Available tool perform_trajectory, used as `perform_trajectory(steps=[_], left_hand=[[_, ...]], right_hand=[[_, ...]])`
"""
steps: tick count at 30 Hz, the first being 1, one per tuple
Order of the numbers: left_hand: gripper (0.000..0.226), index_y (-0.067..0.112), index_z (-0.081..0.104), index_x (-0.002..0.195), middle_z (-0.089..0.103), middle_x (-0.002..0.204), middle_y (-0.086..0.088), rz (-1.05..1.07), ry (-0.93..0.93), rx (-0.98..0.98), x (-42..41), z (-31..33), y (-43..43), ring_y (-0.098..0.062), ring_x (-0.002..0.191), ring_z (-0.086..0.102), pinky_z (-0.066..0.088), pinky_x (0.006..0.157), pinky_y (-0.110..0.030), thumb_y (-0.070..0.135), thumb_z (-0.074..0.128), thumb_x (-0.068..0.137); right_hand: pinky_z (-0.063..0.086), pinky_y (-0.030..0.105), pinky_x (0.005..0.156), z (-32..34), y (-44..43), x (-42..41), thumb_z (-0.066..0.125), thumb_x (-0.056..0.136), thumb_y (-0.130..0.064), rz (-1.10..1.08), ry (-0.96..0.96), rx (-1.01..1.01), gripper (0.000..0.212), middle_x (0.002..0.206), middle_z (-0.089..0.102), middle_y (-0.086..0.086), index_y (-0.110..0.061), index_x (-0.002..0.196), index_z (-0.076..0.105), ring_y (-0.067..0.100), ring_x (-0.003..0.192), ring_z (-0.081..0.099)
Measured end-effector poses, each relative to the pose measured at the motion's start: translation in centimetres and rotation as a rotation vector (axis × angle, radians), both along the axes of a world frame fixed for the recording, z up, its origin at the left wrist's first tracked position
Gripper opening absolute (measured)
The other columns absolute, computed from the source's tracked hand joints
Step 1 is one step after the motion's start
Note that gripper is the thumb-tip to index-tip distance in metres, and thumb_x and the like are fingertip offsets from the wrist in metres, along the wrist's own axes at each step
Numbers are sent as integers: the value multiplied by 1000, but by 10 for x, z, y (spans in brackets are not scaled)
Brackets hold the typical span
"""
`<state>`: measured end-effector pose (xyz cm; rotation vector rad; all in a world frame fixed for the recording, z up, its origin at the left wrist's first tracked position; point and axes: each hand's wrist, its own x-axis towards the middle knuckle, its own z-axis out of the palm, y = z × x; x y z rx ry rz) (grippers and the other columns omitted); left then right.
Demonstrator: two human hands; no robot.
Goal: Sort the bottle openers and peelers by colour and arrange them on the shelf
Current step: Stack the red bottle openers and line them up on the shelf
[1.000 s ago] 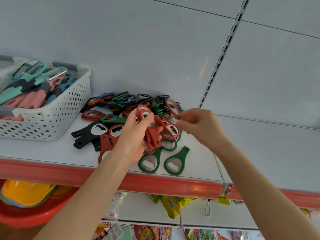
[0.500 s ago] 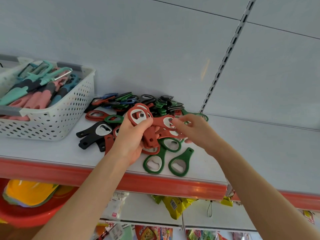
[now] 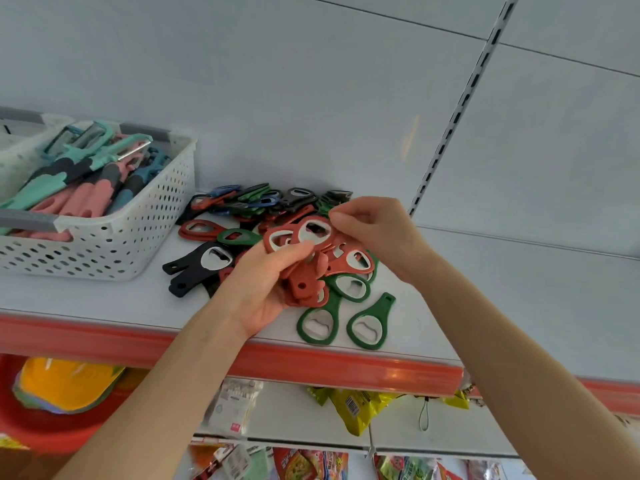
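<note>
My left hand (image 3: 266,282) grips a bunch of red bottle openers (image 3: 304,251) above the white shelf (image 3: 104,299). My right hand (image 3: 374,230) pinches the top of the uppermost red opener in that bunch. Behind the hands lies a mixed pile of bottle openers (image 3: 263,202) in red, green, blue and black. Green openers (image 3: 367,327) lie near the shelf's front edge, black openers (image 3: 197,268) to the left. A white perforated basket (image 3: 114,244) on the far left holds several teal, pink and blue peelers (image 3: 79,181).
The shelf has an orange front strip (image 3: 311,365). A slotted upright rail (image 3: 457,109) runs up the back panel on the right. Below hang snack packets (image 3: 356,407) and a red basin with a yellow item (image 3: 62,386).
My right hand has brought another red opener onto the bunch in my left hand and now pinches its top. The bunch sits slightly higher and more gathered.
</note>
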<state>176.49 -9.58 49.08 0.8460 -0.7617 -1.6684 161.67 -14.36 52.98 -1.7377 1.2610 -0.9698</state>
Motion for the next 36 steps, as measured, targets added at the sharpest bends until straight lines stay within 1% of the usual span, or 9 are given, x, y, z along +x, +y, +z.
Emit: perform_trajectory(steps=[5, 9, 13, 16, 20, 22, 26, 31, 36], left_hand=[[17, 2, 62, 100, 65, 82, -13, 128, -35, 9, 15, -3, 1, -13, 58, 61, 50, 49, -24, 4, 50, 89], [24, 4, 60, 111, 65, 82, -10, 148, -38, 6, 15, -5, 1, -12, 58, 62, 51, 51, -24, 5, 52, 88], [29, 8, 59, 116, 67, 83, -8, 190, -16, 24, 13, -5, 1, -12, 60, 64, 53, 53, -25, 9, 56, 87], [33, 12, 56, 119, 67, 89, -8, 220, -5, 24, 7, -6, 0, -14, 64, 64, 53, 59, -29, 16, 59, 87], [32, 15, 58, 106, 67, 89, -8, 218, 22, 11, -3, -5, 0, -18, 70, 64, 53, 61, -32, 33, 62, 80], [36, 10, 59, 112, 66, 96, -12, 211, 35, -10, -5, -4, 1, -22, 80, 64, 54, 69, -35, 28, 63, 81], [30, 10, 58, 115, 68, 86, -8, 304, -8, 18, 5, -5, 1, -15, 67, 67, 54, 52, -26, 4, 57, 86], [18, 11, 63, 100, 67, 84, -10, 352, -63, -25, 18, -6, 6, -13, 63, 67, 50, 49, -23, 1, 56, 85], [32, 8, 60, 114, 68, 88, -9, 358, -86, -44, 25, -10, 9, -15, 72, 67, 51, 59, -28, 2, 59, 83]], right_hand=[[50, 32, 72, -30, -4, -2, 60, 83, -46, -56, 686, -83, 34, 79, 64, -1, -13, 89, 67, 15, 75, 60], [49, 34, 76, -41, 2, 2, 60, 85, -33, -30, 844, -131, 20, 91, 67, 5, -20, 96, 70, 24, 86, 59], [45, 34, 64, -40, 3, -21, 48, 81, -3, -155, 773, -191, 17, 72, 60, 19, 5, 76, 62, 24, 64, 49], [33, 33, 55, -33, 16, -32, 52, 81, -3, -337, 470, -319, 19, 61, 51, 22, 5, 63, 48, 23, 55, 31], [50, 17, 67, -26, 48, -7, 61, 83, -7, -145, 155, -626, 15, 78, 69, -8, -8, 92, 73, 14, 74, 59], [52, 20, 81, -38, 54, 8, 59, 83, -12, 37, 204, -694, 20, 91, 70, 1, -3, 94, 72, 11, 90, 62], [51, 17, 77, -40, 39, 7, 62, 86, -13, -9, 165, -500, 15, 94, 70, 4, -5, 94, 72, 9, 85, 62], [44, 31, 67, -48, 3, 13, 55, 79, -61, -175, 833, -127, 49, 91, 65, 0, -14, 91, 65, 20, 85, 58], [39, 28, 64, -42, 2, 9, 57, 85, -36, -154, 909, -42, 29, 75, 56, 6, -9, 75, 60, 27, 78, 54]])
